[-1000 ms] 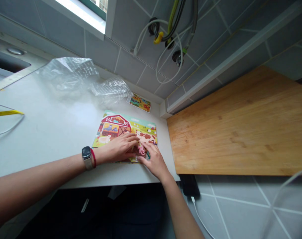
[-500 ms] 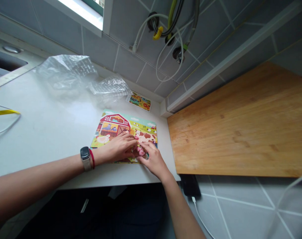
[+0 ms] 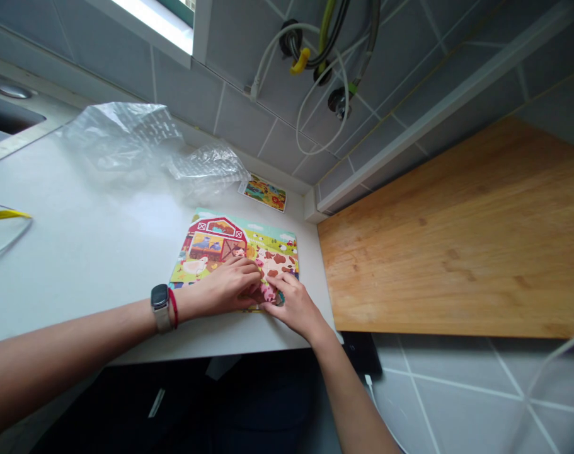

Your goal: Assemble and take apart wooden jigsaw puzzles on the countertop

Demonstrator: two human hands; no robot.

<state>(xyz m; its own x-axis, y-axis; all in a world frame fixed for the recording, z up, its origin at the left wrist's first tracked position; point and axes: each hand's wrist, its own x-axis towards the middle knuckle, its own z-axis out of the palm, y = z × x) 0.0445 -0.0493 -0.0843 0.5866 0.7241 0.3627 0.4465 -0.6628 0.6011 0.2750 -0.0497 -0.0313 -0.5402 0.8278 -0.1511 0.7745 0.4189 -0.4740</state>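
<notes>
A colourful farm jigsaw puzzle (image 3: 220, 243) with a red barn and a spotted cow lies flat on the white counter (image 3: 79, 252) near its front edge. My left hand (image 3: 225, 287), with a watch and red band at the wrist, rests on the puzzle's lower middle, its fingers curled down onto the pieces. My right hand (image 3: 293, 306) presses on the lower right corner, fingertips against a pink piece (image 3: 269, 292). The fingertips of both hands meet there. Whether either hand grips a piece is hidden.
Crumpled clear plastic wrap (image 3: 140, 148) lies behind the puzzle. A small picture card (image 3: 264, 192) leans at the tiled wall. A wooden board (image 3: 457, 239) adjoins the counter on the right. Hoses and cables (image 3: 319, 63) hang on the wall. A yellow-tagged cable (image 3: 3, 217) lies at left.
Both hands have slid slightly toward the puzzle's lower edge, their fingers curling closer together over the pink piece. The puzzle has stayed in place.
</notes>
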